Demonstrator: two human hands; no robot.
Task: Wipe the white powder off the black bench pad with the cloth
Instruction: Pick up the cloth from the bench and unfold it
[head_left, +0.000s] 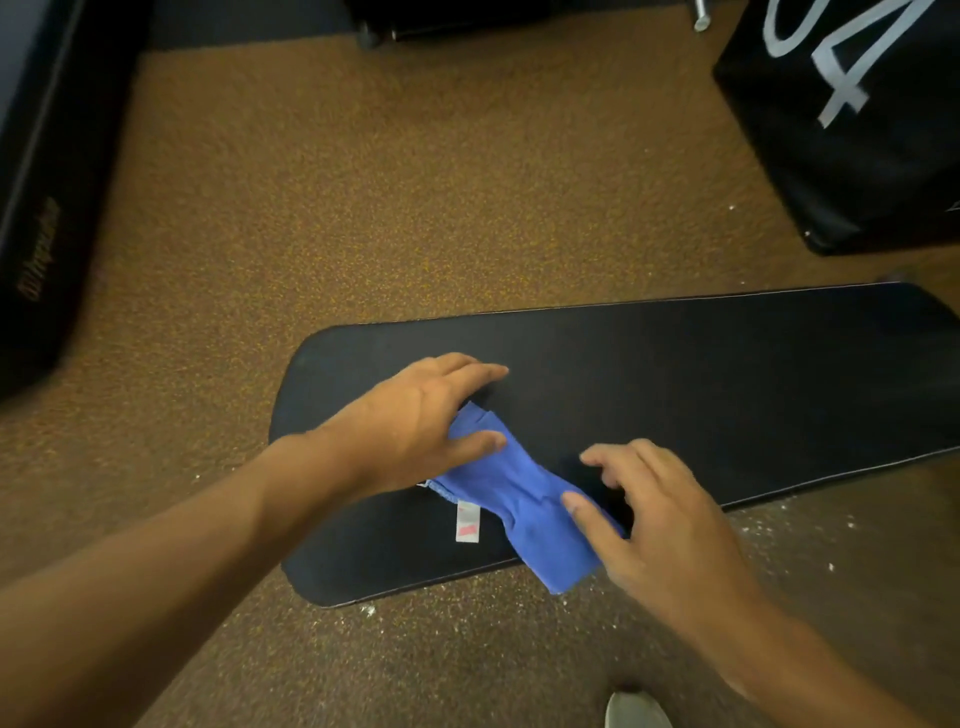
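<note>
Pad nearly clean, powder now on the floor.
Flat left hand (415, 421) presses the blue fabric cloth (519, 499); right hand (660, 525) pinches it; long black bench pad (727, 379) seems powder-free; white specks (779, 525) lower right.

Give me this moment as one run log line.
left hand: flat on blue cloth | right hand: on cloth's near end | bench pad: looks clean | powder specks: on floor

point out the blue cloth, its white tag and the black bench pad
blue cloth (511, 483): head view, middle of the fabric between the hands
white tag (467, 522): head view, centre of the label at the cloth's edge
black bench pad (727, 384): head view, bare top surface right of the hands
</note>
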